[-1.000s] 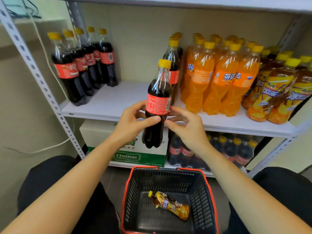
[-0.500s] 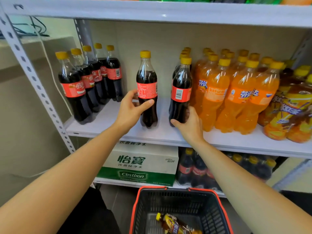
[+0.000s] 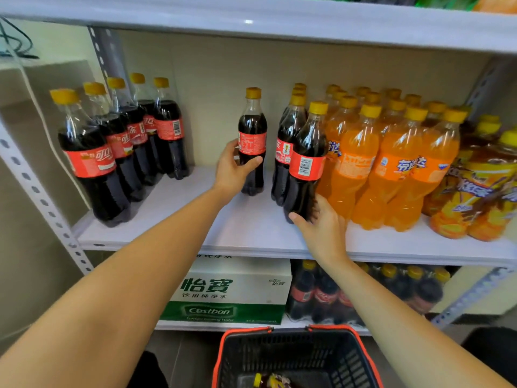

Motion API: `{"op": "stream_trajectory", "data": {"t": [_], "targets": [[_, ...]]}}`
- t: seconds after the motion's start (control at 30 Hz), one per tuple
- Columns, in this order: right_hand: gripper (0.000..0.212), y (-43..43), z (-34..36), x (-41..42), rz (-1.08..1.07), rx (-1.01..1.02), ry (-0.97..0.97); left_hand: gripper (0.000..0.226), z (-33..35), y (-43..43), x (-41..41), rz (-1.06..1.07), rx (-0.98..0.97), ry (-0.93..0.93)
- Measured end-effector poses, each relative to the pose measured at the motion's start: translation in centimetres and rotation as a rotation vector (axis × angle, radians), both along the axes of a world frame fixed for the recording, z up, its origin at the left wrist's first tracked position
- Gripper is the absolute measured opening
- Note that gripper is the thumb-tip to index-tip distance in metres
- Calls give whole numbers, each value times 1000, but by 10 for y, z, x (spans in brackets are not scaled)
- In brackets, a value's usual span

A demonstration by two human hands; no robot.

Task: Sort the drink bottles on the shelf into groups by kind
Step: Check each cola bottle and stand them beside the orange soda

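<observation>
My left hand (image 3: 233, 169) grips a cola bottle (image 3: 251, 141) with a red label and yellow cap, standing upright on the white shelf (image 3: 251, 233) in the gap between groups. My right hand (image 3: 321, 228) holds the base of another cola bottle (image 3: 306, 161) at the front of a short cola row beside the orange soda bottles (image 3: 391, 163). A group of several cola bottles (image 3: 120, 141) stands at the shelf's left end. Yellow-labelled tea bottles (image 3: 481, 191) fill the far right.
A red-rimmed dark basket (image 3: 296, 357) sits below me with one tea bottle (image 3: 275, 382) lying in it. The lower shelf holds a green-and-white water carton (image 3: 232, 292) and more cola bottles (image 3: 321, 295). A metal upright (image 3: 36, 189) bounds the left side.
The cola bottle went from mid-air in both hands onto the shelf, then further back. My right hand left it and took hold of the front cola bottle on the right.
</observation>
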State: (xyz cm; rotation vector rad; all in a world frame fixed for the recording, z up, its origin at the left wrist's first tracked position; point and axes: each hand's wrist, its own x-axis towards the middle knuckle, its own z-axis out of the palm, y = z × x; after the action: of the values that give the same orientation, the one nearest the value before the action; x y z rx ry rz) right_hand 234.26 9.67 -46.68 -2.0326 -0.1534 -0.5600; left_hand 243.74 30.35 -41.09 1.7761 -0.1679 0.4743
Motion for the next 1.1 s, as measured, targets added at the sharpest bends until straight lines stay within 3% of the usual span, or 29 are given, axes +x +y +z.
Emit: {"op": "stream_trajectory", "data": {"t": [0.17,0.3,0.43,0.63,1.0,1.1], "targets": [[63,-3,-2,-5,67,28,-11,69,-7,4,24,-28,21,12],[75,-2,-1,-8,75,26,-31,90,-32,22,27,-81,213,73],[79,1,-3,-10,47,9,-54,73,-42,31,35,9,301,126],[80,1,-9,-6,2,-10,-69,68,-32,19,59,43,361,146],[77,1,-11,-1,-1,-11,-28,65,-34,4,73,37,312,185],[75,3,-12,-3,-43,-10,-94,60,-40,14,52,124,213,151]]}}
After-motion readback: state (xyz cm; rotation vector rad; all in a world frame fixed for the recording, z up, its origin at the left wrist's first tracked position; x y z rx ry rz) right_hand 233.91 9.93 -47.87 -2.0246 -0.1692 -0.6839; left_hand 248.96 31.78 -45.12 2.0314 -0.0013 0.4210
